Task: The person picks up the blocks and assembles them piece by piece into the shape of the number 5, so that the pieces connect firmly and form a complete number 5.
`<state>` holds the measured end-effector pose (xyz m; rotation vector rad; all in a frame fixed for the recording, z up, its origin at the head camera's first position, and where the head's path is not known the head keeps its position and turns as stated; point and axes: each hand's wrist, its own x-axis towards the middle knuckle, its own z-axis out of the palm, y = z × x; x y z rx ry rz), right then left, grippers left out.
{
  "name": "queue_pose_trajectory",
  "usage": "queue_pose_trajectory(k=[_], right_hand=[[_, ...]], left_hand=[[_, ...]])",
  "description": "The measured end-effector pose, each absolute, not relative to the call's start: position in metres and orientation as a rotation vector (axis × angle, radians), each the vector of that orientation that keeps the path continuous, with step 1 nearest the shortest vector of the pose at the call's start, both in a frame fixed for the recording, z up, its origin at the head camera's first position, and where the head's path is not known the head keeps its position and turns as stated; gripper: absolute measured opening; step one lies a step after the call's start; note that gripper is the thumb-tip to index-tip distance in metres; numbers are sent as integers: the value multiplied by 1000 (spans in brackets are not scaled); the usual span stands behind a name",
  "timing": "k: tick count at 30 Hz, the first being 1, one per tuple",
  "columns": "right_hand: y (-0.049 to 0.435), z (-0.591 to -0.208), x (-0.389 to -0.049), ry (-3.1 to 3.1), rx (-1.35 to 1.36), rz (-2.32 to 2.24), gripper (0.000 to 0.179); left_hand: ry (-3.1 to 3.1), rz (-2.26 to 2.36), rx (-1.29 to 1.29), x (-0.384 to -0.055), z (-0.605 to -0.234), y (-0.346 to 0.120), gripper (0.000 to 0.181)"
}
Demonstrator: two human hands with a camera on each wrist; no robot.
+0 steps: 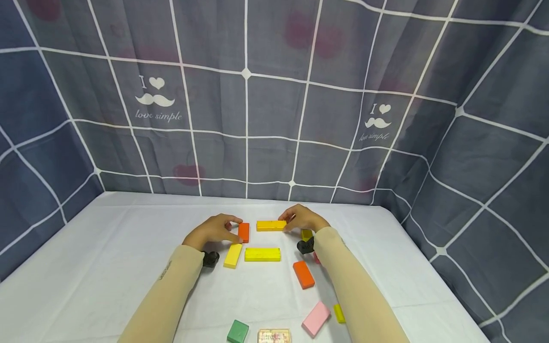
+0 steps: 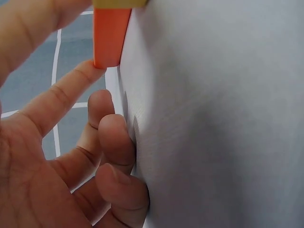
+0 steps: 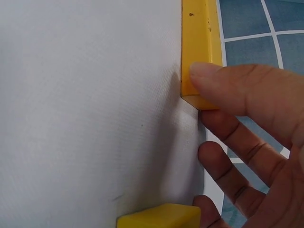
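My left hand (image 1: 211, 230) pinches an orange-red block (image 1: 243, 233) between thumb and index finger. In the left wrist view the index fingertip meets the end of that block (image 2: 111, 40), while the other fingers curl at the cloth. To the right, my right hand (image 1: 305, 219) grips the right end of a long amber block (image 1: 269, 226) lying crosswise. The right wrist view has the thumb on the amber block's top (image 3: 195, 42) and a finger at its far edge. A yellow block (image 1: 233, 256) lies just below my left thumb. A long yellow block (image 1: 262, 255) lies between the forearms.
Below the right hand is another yellow block (image 1: 306, 235), partly hidden. An orange block (image 1: 303, 275), pink block (image 1: 316, 319), small yellow block (image 1: 339, 313), green block (image 1: 238, 331) and patterned piece (image 1: 274, 336) lie nearer on the white cloth (image 1: 86, 286). A grey curtain (image 1: 223, 105) hangs behind.
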<state>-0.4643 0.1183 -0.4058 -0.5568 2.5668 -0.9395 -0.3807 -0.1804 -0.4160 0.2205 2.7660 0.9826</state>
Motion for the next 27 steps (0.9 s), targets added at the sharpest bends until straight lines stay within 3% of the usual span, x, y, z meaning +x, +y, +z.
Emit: queue_pose_trajectory(k=[12,27], right_hand=[[117,-405,-464,2571,-530,-940,32],[116,-405,-464,2568,-535,-936,33]], left_hand=[[2746,996,175,-382,-415,-180,58],[2771,960,148,-381,-414,-175,58]])
